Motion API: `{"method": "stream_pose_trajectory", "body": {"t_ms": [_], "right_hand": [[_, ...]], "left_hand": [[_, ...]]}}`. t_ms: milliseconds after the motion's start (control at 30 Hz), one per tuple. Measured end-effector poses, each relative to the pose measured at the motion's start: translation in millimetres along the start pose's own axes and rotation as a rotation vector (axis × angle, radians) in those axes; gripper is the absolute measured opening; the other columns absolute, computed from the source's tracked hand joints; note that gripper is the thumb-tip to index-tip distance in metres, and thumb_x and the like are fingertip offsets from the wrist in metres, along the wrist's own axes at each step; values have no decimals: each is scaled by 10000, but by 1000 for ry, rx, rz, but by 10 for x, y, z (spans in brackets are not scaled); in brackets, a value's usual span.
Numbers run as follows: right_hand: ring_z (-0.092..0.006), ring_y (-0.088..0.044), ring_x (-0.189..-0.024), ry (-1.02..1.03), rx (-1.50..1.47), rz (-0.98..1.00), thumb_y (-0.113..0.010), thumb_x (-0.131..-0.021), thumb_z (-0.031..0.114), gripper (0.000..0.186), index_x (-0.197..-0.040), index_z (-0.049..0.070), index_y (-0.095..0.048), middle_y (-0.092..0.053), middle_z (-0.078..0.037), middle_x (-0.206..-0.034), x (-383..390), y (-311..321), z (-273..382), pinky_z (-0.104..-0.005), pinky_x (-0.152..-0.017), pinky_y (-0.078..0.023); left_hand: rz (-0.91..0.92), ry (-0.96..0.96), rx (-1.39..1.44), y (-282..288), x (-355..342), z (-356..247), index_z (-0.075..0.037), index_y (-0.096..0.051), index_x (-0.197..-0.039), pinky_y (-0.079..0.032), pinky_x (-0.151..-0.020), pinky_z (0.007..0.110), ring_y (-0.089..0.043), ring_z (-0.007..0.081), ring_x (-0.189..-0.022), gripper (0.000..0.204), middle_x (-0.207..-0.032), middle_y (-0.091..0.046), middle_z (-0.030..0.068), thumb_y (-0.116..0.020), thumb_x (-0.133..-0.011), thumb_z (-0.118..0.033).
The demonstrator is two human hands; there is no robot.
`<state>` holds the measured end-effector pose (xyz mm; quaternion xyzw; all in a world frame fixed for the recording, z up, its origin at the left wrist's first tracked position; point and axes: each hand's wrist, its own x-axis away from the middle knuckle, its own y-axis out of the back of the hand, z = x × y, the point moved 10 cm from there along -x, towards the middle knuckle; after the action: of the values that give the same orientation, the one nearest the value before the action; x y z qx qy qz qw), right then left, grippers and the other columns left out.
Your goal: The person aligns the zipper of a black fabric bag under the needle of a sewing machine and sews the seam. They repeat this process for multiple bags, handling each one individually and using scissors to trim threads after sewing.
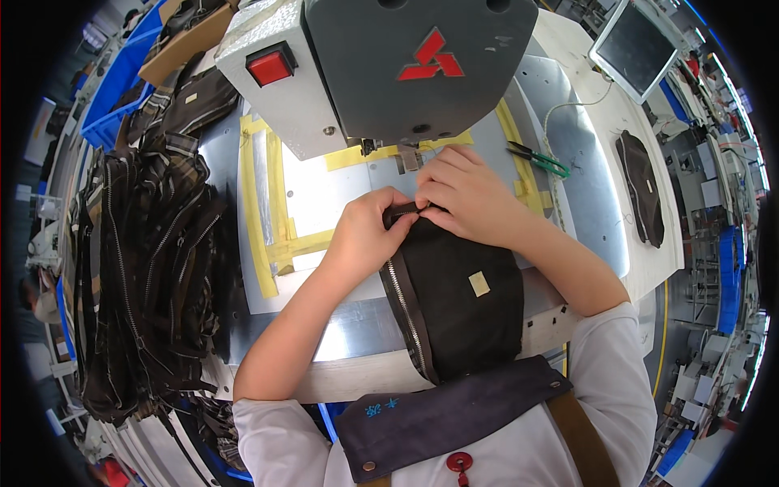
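A dark brown fabric pouch (458,304) with a metal zipper along its left side and a small pale label lies on the table's front edge, close to my body. My left hand (369,231) pinches the pouch's far corner by the zipper end. Beside it, my right hand (462,195) has its fingers closed on the same edge, thumb and fingertips almost meeting those of the left. What exactly lies between the fingertips is partly hidden. Just beyond both hands is the sewing machine head (418,73), dark grey with a red emblem, above the metal work plate.
Several brown zippered pouches (146,276) are heaped at the left, with a blue bin (122,105) behind. Green-handled snips (540,160) lie right of the plate. Another pouch (641,187) and a screen (634,49) are farther right. A red switch (271,66) sits on the machine.
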<state>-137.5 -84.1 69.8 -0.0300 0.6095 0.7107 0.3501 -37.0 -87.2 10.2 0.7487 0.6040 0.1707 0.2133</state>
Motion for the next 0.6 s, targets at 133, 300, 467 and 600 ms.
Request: {"method": "stream_pose_trajectory", "body": {"t_ms": [133,300,467,600], "right_hand": [[-228,-535,-937,-39,-65,82,-746,-701,114,145,-775,108,-622,-557,-14,-915,-3,-3,-32,-391,-913,-414],[-237,-541,-935,-74,-163,-20,-744,-732,108,116,-769,88,-636,-581,-13,-929,66,26,-35,-381,-883,-421],[-253,-580,-919,-227,-325,-101,-740,-765,116,114,-809,68,-647,-628,-28,-953,94,-25,-239,-375,-859,-452],[-257,-618,-903,-486,-658,-26,-728,-771,103,114,-807,39,-640,-651,-59,-939,146,-228,-436,-353,-821,-489]], "left_hand": [[2,9,38,-15,1,39,15,-653,-939,-525,-723,338,-680,273,-769,151,-860,-695,163,-684,-830,-86],[-13,-4,29,-4,-5,32,10,-656,-945,-510,-709,302,-645,190,-738,153,-829,-688,120,-697,-828,-79],[2,2,2,-20,-3,20,10,-664,-931,-491,-669,283,-621,146,-699,165,-790,-679,102,-725,-821,-98],[-33,-19,9,3,6,-11,12,-663,-893,-481,-648,281,-612,150,-678,158,-774,-669,103,-737,-815,-104]]}}
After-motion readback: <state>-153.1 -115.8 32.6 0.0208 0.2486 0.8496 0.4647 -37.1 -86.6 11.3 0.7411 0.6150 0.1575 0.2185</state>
